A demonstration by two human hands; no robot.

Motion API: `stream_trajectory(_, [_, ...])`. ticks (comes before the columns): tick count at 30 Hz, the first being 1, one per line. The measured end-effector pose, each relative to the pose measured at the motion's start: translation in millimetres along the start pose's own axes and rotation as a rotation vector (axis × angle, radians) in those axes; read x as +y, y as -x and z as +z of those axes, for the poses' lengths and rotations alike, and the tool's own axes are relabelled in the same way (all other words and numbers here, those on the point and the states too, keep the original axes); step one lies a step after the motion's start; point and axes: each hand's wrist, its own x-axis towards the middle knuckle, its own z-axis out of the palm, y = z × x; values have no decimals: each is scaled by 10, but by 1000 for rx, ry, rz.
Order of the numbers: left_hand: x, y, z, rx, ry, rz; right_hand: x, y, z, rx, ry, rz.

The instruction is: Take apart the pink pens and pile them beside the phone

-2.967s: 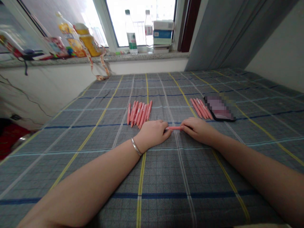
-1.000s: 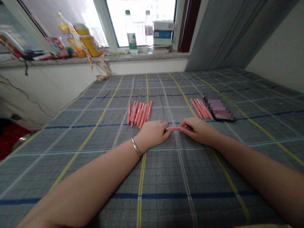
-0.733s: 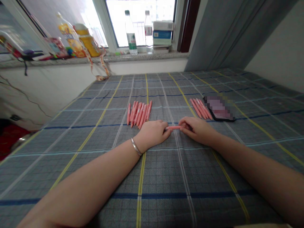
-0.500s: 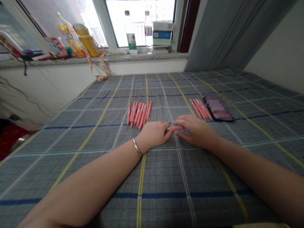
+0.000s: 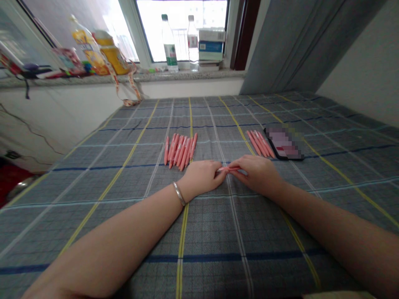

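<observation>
Between my hands, low over the plaid cloth (image 5: 215,224), is a slim pink pen (image 5: 234,168). My left hand (image 5: 202,175), with a silver bangle at the wrist, is closed on one end of it. The fingertips of my right hand (image 5: 260,172) pinch the other end, so most of the pen is covered. Several pink pens (image 5: 180,150) lie side by side beyond my left hand. A smaller row of pink pens (image 5: 260,143) lies beyond my right hand, next to a phone (image 5: 285,143) whose screen is blurred.
On the windowsill (image 5: 149,77) stand two clear bottles, one of them a green-capped bottle (image 5: 170,45), beside stacked boxes (image 5: 211,45). A yellow strapped cup (image 5: 114,54) is farther left. A grey curtain (image 5: 280,45) hangs at the right.
My right fingers, spread around the pen half a second ago, have closed together on it near my left fingertips. The view has shifted slightly; the pen rows lie as before.
</observation>
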Motion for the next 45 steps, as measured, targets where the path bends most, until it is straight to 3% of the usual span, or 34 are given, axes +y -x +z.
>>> stream_trajectory(13, [-12, 18, 8, -5, -33, 37, 19, -24, 16, -203, -128, 166])
stream_trajectory(21, [-19, 23, -6, -8, -55, 19, 41, 0, 12, -170, -77, 129])
stream_trajectory(30, [-24, 30, -6, -8, -59, 15, 75, -7, 42, -245, -28, 83])
stream_trajectory(35, [-47, 34, -42, -42, 10, 6, 75, -9, -11, -207, 108, -93])
stream_trajectory(39, [-99, 30, -77, -100, 129, 80, 33, 3, -90, -163, 239, -225])
stream_trajectory(45, [-99, 19, -60, -88, 77, 149, 2, 15, -76, -157, 229, -161])
